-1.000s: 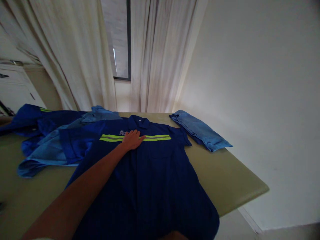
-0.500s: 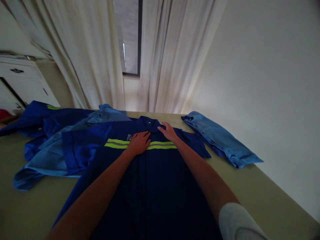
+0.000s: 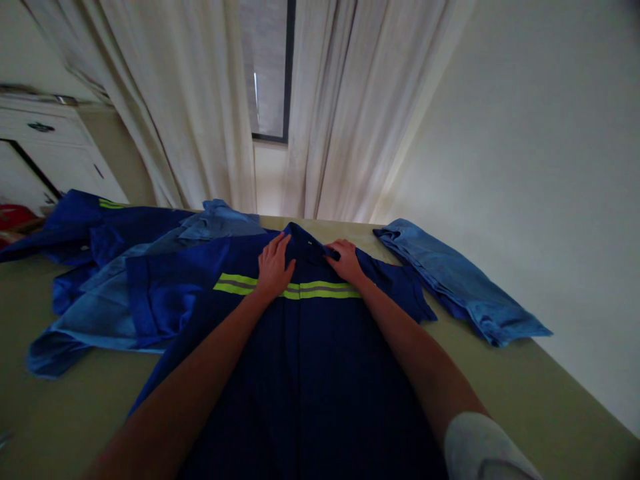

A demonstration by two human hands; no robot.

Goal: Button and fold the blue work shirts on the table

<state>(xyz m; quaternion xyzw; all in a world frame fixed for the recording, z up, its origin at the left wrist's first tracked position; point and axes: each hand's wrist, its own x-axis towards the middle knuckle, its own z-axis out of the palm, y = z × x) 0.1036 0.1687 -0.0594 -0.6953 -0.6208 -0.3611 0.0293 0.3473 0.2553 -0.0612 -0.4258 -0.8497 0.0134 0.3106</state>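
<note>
**Both hands at the collar of a spread work shirt**

Head view. Shows a dark blue work shirt point(image 3: 310, 373) spread front-up on the olive table point(image 3: 525, 373). Long axis straight away from the body: collar point(image 3: 306, 241) at the far end, pointing toward the curtains point(image 3: 200, 100), hem nearest and out of frame below.

Finds the left hand point(image 3: 274, 267) laid flat, fingers straight, on the chest just left of the collar and touching the yellow reflective stripe point(image 3: 323, 290). Finds the right hand point(image 3: 345, 260) on the collar's right wing, fingers bent over it. Cannot tell whether pinching cloth or only resting.

Puts both hands about equally near the collar, one on each side of the centre placket.

Shows a folded light blue garment point(image 3: 460, 287) apart to the right, and a heap of blue workwear point(image 3: 100, 287) touching the shirt's sleeve on the left.
</note>
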